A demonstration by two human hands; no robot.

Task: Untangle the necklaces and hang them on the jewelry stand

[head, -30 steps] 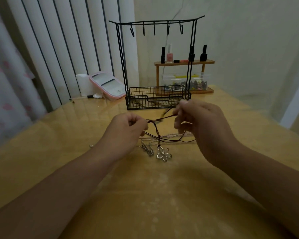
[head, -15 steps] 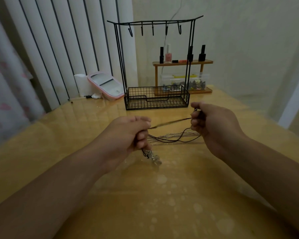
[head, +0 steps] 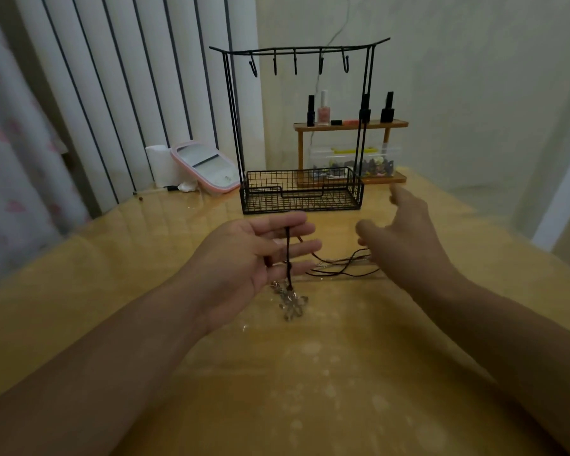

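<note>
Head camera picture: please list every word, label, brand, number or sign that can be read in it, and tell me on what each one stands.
No text can be read in this picture.
Small dark and pink nail polish bottles on the wooden shelf: any labels are too small and blurred.
Clear plastic box of small items: a yellow strip shows, no legible print.
Pink-rimmed mirror case: no print visible.
Black wire jewelry stand: no markings.

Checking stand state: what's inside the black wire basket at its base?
Nothing visible inside the wire basket: only its mesh floor shows. The hooks above are bare. The front rim hides a strip of floor.
</note>
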